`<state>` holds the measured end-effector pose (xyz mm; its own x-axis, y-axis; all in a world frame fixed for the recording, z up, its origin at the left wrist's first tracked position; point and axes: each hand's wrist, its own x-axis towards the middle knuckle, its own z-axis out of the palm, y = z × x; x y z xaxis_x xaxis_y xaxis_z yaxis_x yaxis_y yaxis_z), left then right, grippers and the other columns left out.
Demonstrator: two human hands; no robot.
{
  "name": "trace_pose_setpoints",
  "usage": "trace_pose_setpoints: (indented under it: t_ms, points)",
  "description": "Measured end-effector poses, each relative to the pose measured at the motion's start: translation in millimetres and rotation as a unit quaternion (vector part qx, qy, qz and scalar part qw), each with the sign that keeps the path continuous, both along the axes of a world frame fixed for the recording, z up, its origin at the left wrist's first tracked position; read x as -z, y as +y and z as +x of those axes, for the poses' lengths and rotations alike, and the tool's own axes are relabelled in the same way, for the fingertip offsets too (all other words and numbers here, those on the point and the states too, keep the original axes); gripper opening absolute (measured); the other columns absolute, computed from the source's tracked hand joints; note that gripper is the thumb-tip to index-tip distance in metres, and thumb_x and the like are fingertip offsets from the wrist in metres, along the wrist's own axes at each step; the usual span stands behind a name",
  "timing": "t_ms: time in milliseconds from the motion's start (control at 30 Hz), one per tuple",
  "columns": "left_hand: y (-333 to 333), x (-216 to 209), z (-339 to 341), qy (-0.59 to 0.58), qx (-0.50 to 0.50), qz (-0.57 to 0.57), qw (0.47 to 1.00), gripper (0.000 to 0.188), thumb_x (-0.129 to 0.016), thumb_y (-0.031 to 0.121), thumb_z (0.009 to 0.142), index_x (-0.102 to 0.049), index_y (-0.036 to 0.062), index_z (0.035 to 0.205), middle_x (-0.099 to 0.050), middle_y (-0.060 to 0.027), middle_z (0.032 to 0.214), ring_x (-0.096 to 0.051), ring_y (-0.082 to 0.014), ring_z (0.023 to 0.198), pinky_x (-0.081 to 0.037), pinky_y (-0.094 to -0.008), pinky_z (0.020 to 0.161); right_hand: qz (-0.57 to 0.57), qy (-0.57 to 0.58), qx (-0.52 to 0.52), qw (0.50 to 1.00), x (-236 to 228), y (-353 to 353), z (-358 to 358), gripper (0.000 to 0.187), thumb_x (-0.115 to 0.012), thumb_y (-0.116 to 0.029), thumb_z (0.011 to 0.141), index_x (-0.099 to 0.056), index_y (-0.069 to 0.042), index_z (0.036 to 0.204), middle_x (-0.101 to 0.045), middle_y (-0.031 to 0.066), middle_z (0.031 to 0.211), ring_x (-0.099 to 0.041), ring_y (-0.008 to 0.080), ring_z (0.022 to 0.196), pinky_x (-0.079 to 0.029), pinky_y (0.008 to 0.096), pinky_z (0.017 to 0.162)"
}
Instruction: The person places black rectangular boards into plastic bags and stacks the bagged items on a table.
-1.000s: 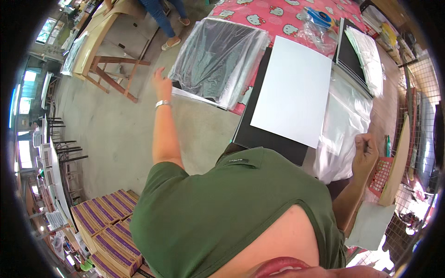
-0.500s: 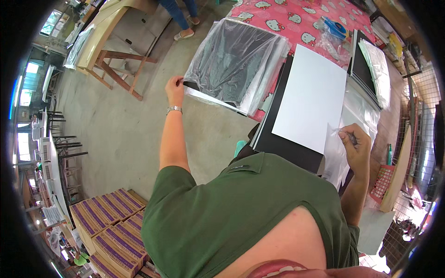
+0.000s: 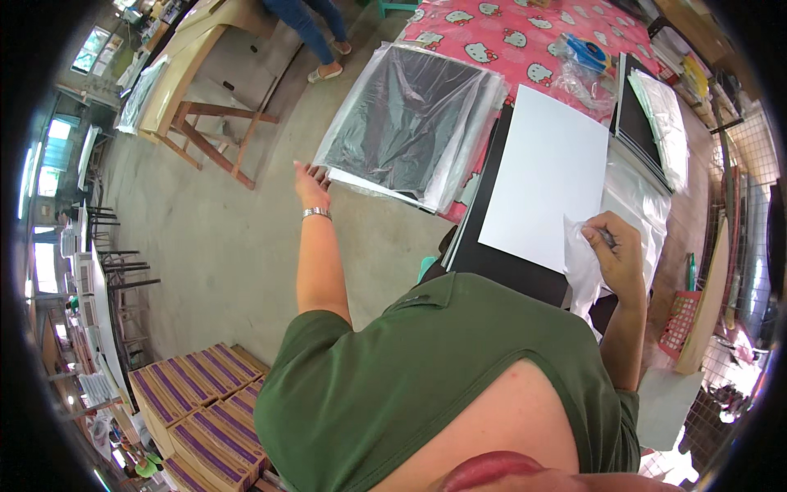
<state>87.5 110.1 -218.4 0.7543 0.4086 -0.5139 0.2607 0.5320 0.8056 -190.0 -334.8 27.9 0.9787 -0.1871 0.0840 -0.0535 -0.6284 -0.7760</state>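
My left hand (image 3: pixel 313 185) is at the near left corner of a pile of black sheets in clear plastic sleeves (image 3: pixel 410 123). Its fingers are spread and touch or nearly touch that corner; the exact contact is hard to see. White edges show beneath the top sleeve. My right hand (image 3: pixel 615 250) pinches a crumpled piece of thin clear plastic (image 3: pixel 580 266) beside a white sheet (image 3: pixel 545 176). The white sheet lies at a slant on a stack of black boards (image 3: pixel 520 271) right in front of me.
A pink patterned cloth (image 3: pixel 459 29) covers the table. On it lie a blue tape dispenser (image 3: pixel 586 53), more black boards (image 3: pixel 639 123) and clear sleeves (image 3: pixel 635 205). Brown cartons (image 3: pixel 197 385) are stacked at lower left. Another person's legs (image 3: pixel 307 33) show beyond a wooden table (image 3: pixel 184 70).
My left hand has opened from a pinch and shifted slightly nearer; the top sleeve now lies flatter. My right hand has moved a little left with the plastic. The other person's legs have shifted.
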Motion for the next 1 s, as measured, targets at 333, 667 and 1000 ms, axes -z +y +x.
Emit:
trace_pose_setpoints:
  t_ms: [333, 667, 1000]
  points:
    - [-24, -30, -10, -0.066, 0.125, 0.778, 0.612, 0.037, -0.057, 0.005, 0.07, -0.06, 0.01, 0.107, -0.056, -0.014, 0.108, -0.049, -0.0309, 0.106, -0.039, -0.0437, 0.09, 0.004, 0.021, -0.001, 1.0, 13, -12, 17, 0.014, -0.056, -0.011, 0.084, -0.057, 0.003, 0.084, -0.055, 0.0103, 0.065, -0.048, 0.0144, 0.06, -0.04, 0.026, 0.058]
    - [-235, -130, -76, -0.411, 0.481, 0.303, 0.712, 0.037, -0.058, 0.013, 0.083, -0.054, 0.0092, 0.12, -0.057, -0.0151, 0.113, -0.047, -0.0244, 0.114, -0.032, -0.0366, 0.099, 0.023, 0.01, -0.02, 0.999, 25, 1, 32, 0.014, -0.057, -0.012, 0.085, -0.058, 0.002, 0.086, -0.053, 0.008, 0.062, -0.046, 0.0122, 0.056, -0.039, 0.0262, 0.054]
    - [-300, -177, -145, -0.262, 0.646, 0.126, 0.706, 0.014, -0.064, 0.016, 0.082, -0.059, 0.0035, 0.077, -0.053, 0.0016, 0.061, -0.05, -0.0055, 0.053, -0.041, -0.0202, 0.049, 0.183, 0.019, 0.06, 0.981, 31, -34, 18, 0.01, -0.065, -0.007, 0.078, -0.058, -0.001, 0.082, -0.054, -0.0011, 0.066, -0.045, 0.0042, 0.061, -0.037, 0.019, 0.054]
